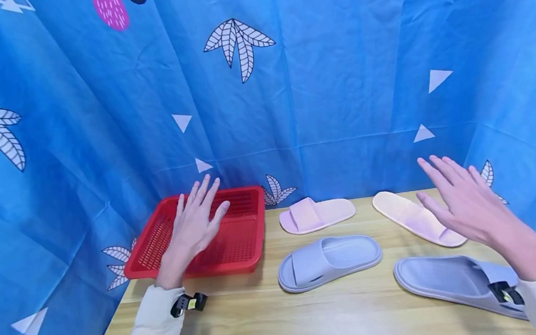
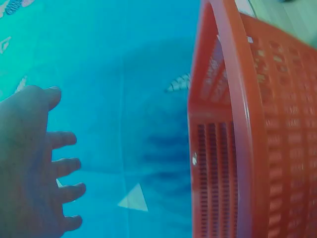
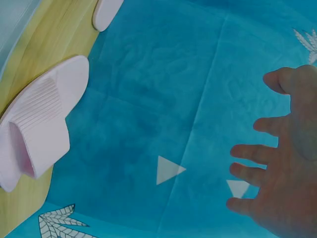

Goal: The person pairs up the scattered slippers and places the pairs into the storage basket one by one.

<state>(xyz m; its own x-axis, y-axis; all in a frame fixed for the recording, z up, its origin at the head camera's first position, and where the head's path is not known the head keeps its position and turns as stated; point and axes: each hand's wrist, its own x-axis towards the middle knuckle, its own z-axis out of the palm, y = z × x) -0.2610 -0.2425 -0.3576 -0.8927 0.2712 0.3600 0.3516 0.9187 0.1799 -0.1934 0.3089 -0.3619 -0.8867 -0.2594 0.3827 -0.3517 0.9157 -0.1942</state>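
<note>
My left hand (image 1: 192, 230) hovers with spread fingers over the red plastic basket (image 1: 245, 268), holding nothing. In the left wrist view, that hand (image 2: 25, 158) is apart from the basket's rim (image 2: 250, 134). On the other side, my right hand (image 1: 467, 203) is raised with straight, empty fingers and partly covers a pale pink slipper (image 1: 401, 211). Below its wrist lies a grey slipper (image 1: 442, 277), its strap end partly hidden by the sleeve. Another pink slipper (image 1: 336, 212) and another grey slipper (image 1: 352, 250) lie between the hands.
All of this stands on a light wooden table (image 1: 281, 320). A blue patterned curtain (image 1: 346, 75) hangs behind it and along both sides. Each wrist wears a small black camera, such as the left one (image 1: 184, 304).
</note>
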